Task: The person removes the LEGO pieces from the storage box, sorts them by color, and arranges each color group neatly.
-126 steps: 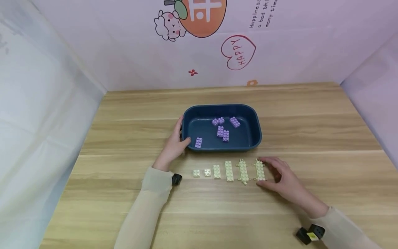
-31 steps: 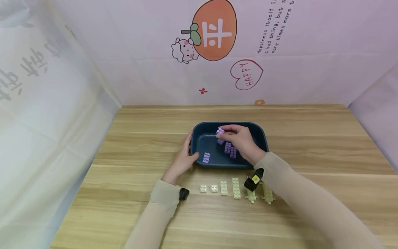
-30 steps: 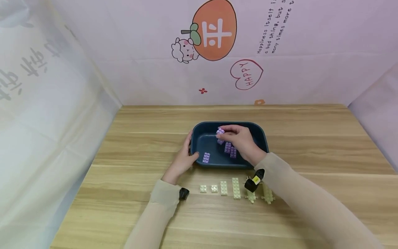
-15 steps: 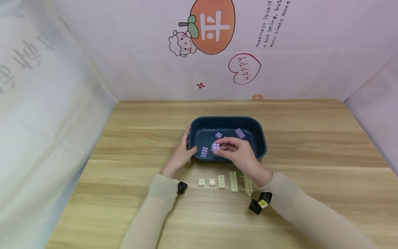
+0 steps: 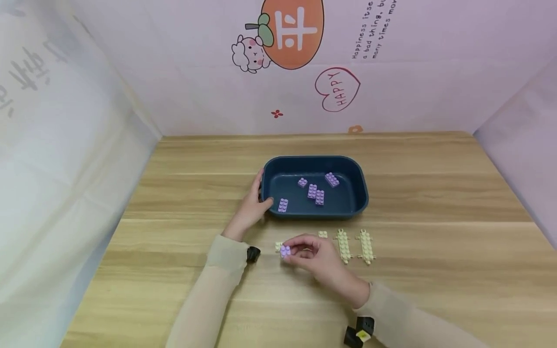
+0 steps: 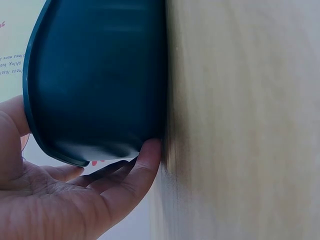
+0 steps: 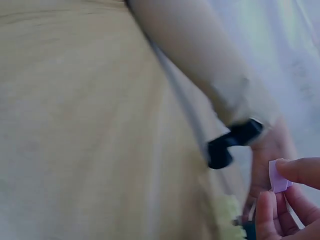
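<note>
My left hand [image 5: 249,210] grips the left end of a dark blue plastic bin [image 5: 313,215], thumb over the rim and fingers against the outer wall, as the left wrist view also shows. My right hand [image 5: 325,265] pinches a small square purple building brick [image 5: 285,251] between thumb and fingertips, right over a small pale yellow brick [image 5: 278,245] at the left end of a row. A longer pale yellow brick [image 5: 322,234] peeks out behind that hand, which hides the row's middle. In the right wrist view the purple brick [image 7: 278,178] shows between the fingertips.
Several purple bricks lie in the bin, one [image 5: 283,205] near its front left corner and another [image 5: 332,180] toward the back right. Two long pale yellow chassis pieces with side pegs, a left one [image 5: 344,246] and a right one [image 5: 366,247], lie right of my right hand.
Earlier, my right hand was at the right chassis piece, then went into the bin and took the small purple brick. It has carried it toward me and left, over the row. My left hand stays on the bin.
</note>
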`<state>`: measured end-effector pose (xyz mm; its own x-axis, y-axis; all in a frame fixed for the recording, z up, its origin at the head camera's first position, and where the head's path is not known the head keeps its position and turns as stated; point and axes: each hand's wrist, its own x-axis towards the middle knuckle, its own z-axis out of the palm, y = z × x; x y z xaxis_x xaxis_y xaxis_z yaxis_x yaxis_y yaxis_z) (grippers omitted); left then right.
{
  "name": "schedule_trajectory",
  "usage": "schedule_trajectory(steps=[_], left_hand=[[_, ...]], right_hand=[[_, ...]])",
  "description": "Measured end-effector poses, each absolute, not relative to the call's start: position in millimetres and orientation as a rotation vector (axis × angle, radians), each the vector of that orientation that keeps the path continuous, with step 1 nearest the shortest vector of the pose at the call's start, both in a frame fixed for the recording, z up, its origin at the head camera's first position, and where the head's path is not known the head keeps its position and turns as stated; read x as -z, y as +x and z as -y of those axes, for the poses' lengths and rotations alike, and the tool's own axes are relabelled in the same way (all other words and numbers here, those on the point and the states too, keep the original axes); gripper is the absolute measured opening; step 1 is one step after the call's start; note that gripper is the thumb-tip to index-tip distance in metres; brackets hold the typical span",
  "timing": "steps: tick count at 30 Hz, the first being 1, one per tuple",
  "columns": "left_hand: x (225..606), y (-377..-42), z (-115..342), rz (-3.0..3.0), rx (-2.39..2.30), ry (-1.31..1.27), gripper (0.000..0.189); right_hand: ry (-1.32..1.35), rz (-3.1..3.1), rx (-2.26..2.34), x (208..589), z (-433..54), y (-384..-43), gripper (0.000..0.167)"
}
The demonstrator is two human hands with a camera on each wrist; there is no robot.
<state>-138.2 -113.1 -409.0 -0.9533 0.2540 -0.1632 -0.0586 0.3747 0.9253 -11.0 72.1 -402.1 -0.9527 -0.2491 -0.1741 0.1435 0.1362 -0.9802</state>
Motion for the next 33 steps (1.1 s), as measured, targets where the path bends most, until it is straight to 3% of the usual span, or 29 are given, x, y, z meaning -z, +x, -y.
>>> schedule_trajectory(steps=[11,33], left_hand=[[409.2,-142.7,114.2,-2.382,-1.571,0.204,0.083],[404.7,-137.0,112.3,-2.341,-1.61,0.196,0.082]], right_hand=[[-0.286,-2.39,1.724,429.8,-54.0,6.5,0.019],[-0.372,-2.573,1.599,439.1,-48.2,12.2,0.025]])
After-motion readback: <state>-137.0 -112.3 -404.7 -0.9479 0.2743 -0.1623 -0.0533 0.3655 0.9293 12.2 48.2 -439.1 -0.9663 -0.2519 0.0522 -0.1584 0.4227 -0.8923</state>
